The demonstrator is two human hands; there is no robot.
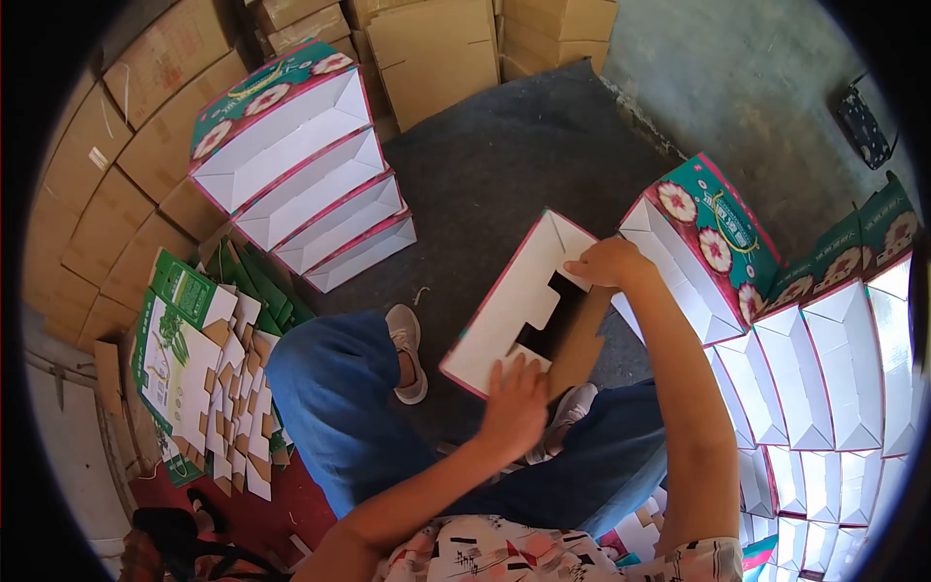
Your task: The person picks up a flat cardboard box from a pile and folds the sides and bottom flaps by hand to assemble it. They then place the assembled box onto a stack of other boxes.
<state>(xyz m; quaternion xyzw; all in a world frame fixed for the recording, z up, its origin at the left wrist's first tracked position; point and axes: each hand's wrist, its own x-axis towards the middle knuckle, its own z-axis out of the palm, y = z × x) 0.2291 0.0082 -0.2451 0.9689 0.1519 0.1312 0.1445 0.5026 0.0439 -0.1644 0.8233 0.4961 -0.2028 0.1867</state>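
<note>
Between my knees a cardboard gift box (pixel 499 296) is tilted, with white flaps facing up and a brown inner flap (pixel 580 339) standing out at its right. A dark gap shows between the flaps, opening into the box. My left hand (pixel 514 409) holds the near end, fingers bent over the white flap's edge. At the far right corner, my right hand (pixel 613 264) grips the box with its fingers on the flap's edge. Just beyond that hand stands a green and red printed gift box (pixel 713 228) with a yellow cord handle.
White-bottomed gift boxes (pixel 320 179) are stacked at the far left, and several more (pixel 824 369) fill the right side. Flat green and white cartons (pixel 199 359) lie in a pile at left. Brown cartons (pixel 179 107) line the back. A sandalled foot (pixel 204 509) shows at lower left.
</note>
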